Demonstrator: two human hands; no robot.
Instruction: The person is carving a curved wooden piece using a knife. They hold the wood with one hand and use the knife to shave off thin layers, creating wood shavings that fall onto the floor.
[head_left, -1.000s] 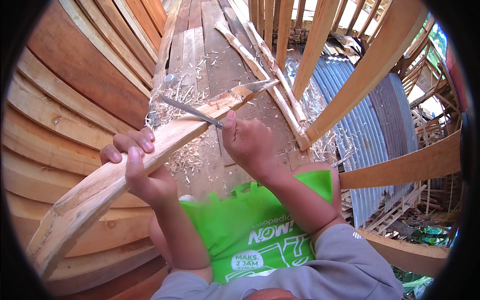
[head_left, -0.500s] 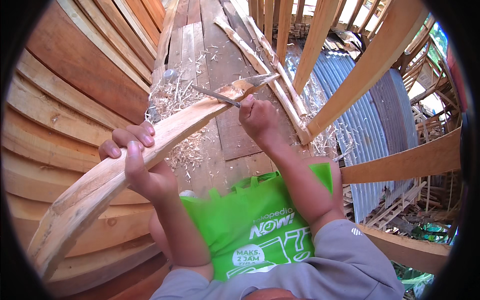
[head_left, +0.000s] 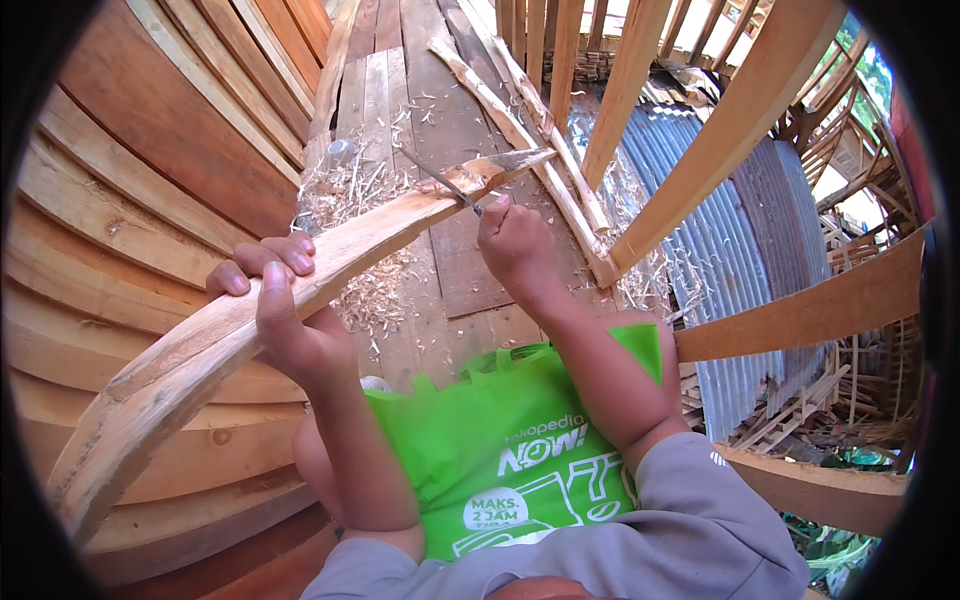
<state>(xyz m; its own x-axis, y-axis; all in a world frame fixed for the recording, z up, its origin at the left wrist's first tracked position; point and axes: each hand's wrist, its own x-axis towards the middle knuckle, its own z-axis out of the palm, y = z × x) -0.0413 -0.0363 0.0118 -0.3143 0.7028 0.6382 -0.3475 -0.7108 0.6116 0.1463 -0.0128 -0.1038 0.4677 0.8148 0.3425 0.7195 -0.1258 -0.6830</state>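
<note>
A long, pale piece of wood slants from the lower left up toward the middle, its far end cut to a point. My left hand is wrapped round its middle, thumb on the near side and fingers over the far side. In my right hand is a knife, its handle hidden in my closed fist. The dark blade lies across the wood close to the carved, pointed end. A green bag with white print covers my lap.
Wood shavings litter the plank floor. A clear cup stands among them. Two peeled poles lie ahead on the right. Stacked boards line the left; upright timbers and corrugated sheets are on the right.
The knife's blade has shifted slightly along the wood toward its pointed end and tilted more steeply. My left hand keeps its hold on the wood.
</note>
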